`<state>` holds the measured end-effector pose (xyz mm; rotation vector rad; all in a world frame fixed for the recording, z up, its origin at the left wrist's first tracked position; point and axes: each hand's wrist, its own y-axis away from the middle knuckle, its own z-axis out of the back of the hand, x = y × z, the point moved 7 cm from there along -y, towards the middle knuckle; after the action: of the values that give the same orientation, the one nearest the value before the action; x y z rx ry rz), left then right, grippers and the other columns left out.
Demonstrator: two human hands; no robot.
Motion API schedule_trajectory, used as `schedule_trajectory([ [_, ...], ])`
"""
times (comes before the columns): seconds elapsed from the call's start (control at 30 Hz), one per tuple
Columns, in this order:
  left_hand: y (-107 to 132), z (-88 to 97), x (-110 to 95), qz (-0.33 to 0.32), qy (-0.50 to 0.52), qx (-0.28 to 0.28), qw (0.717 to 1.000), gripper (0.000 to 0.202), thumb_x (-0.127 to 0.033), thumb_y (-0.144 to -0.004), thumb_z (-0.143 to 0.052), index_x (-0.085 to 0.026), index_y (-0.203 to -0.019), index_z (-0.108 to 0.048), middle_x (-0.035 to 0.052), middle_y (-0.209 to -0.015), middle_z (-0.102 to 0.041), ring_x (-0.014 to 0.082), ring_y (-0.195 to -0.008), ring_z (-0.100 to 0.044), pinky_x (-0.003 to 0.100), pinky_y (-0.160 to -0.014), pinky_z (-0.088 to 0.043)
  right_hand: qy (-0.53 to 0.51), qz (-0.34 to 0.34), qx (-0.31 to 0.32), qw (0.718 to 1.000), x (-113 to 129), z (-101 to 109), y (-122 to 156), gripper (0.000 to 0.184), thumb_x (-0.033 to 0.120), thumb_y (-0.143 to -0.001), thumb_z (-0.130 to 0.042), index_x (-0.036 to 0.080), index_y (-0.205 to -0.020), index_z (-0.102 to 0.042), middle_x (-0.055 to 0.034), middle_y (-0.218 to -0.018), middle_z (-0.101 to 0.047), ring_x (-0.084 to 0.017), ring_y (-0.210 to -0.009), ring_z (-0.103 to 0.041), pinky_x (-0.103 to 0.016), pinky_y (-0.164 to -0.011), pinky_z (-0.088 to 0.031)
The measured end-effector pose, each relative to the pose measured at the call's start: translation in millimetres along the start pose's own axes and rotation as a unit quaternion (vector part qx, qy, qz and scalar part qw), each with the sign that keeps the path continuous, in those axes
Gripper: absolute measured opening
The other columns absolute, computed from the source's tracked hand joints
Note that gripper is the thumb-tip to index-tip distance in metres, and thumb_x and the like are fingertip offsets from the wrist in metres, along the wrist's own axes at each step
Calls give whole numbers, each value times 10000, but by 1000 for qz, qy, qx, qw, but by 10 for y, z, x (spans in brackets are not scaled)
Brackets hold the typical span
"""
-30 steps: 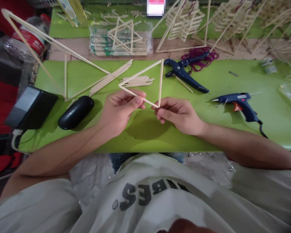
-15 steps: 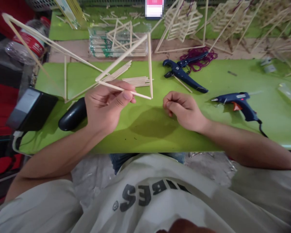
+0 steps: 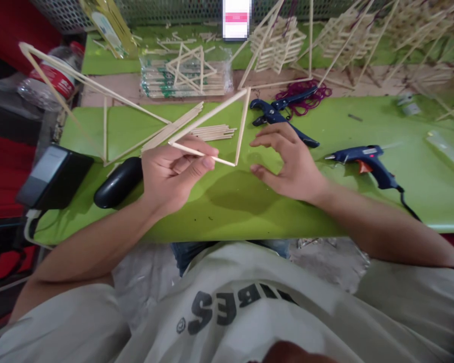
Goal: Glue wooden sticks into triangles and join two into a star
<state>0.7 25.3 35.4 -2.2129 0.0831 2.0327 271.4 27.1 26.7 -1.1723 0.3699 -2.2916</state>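
My left hand (image 3: 174,174) pinches the lower side of a small triangle of thin wooden sticks (image 3: 212,116) and holds it tilted just above the green table (image 3: 230,212). My right hand (image 3: 287,161) hovers to the right of the triangle with fingers spread and curved, holding nothing. Its fingertips are close to the triangle's right corner and to the blue cutter (image 3: 278,118). A small pile of loose sticks (image 3: 214,132) lies behind the triangle.
A blue glue gun (image 3: 366,161) lies at the right with its cord trailing off the edge. A black oval case (image 3: 117,181) and a black box (image 3: 51,176) sit at the left. A larger stick frame (image 3: 98,91), stick bundles and finished stick structures stand behind.
My right hand let go of the triangle's corner, drew into a loose fist, then opened and lifted toward the triangle. My left hand kept the triangle, raised it and lowered it again.
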Motion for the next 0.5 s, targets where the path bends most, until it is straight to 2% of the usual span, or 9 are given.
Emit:
schedule_trajectory([
  [0.1,56,-20,-107,-95,-100,31,990,109,-458,-992,-1019,-384,-1059,-973,32,-1079,-865,124,-710,-578,329,-688,-552,-19,-6,-35,999,57,64,-6,200,498,-1076,-833,301,-1087,-797,-127,-1337,-812,-420,-1422,-702,-751,-1317,-489],
  [0.17,80,-3,-90,-110,-137,35,984,121,-462,-1004,-1001,-386,-1095,-976,41,-1107,-878,125,-700,-572,330,-680,-539,-43,-3,-65,997,88,135,-12,306,526,-1167,-702,304,-959,-729,-106,-1179,-830,-398,-1381,-722,-734,-1321,-490],
  [0.27,89,26,-51,-110,-146,27,983,187,-507,-954,-1035,-355,-1047,-980,65,-1069,-880,183,-795,-683,366,-764,-604,-72,-8,-78,994,78,187,-13,308,583,-1195,-625,324,-1054,-711,-88,-1185,-808,-373,-1344,-738,-706,-1291,-536],
  [0.4,78,-5,-38,-91,-139,26,986,222,-540,-924,-1053,-345,-999,-979,69,-1041,-873,218,-863,-739,405,-868,-660,-100,-31,-60,993,51,166,16,319,618,-1139,-722,327,-1266,-745,-98,-1327,-780,-383,-1391,-736,-684,-1280,-572],
  [0.5,75,-50,-79,-86,-142,31,986,208,-538,-925,-1052,-360,-1007,-983,65,-1036,-872,234,-901,-762,421,-923,-675,-141,-66,-54,986,89,143,37,383,662,-1129,-765,301,-1251,-802,-111,-1253,-804,-352,-1253,-785,-584,-1128,-659],
])
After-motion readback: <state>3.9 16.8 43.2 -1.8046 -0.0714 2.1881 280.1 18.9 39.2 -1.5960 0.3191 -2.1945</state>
